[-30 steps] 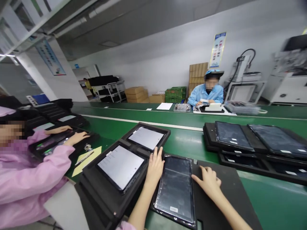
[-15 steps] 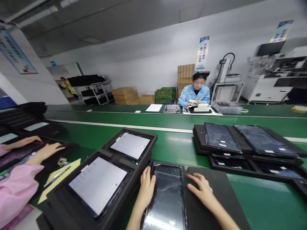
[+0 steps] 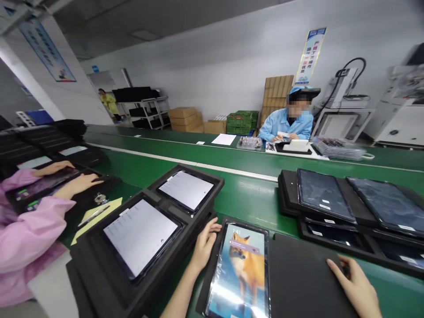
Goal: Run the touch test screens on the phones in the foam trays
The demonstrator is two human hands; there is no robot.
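Note:
A tablet in clear film lies in a black foam tray in front of me, its screen lit with a fox picture. My left hand rests along the tray's left edge beside the tablet, fingers stretched out and slightly apart. At the tray's right edge, my right hand has its thumb on top and its fingers curled round the side. Just left of these stands another foam tray holding two tablets with pale lit screens, a large tablet and a second tablet.
Stacked foam trays with dark-screened tablets stand on the right. At left, a co-worker's pink sleeve and hands are over other trays, near a pen on yellow paper. Across the green bench sits a person in blue.
The middle tablet's dark screen has lit up. My right hand has moved from near the tablet to the tray's right edge. The whole view has shifted.

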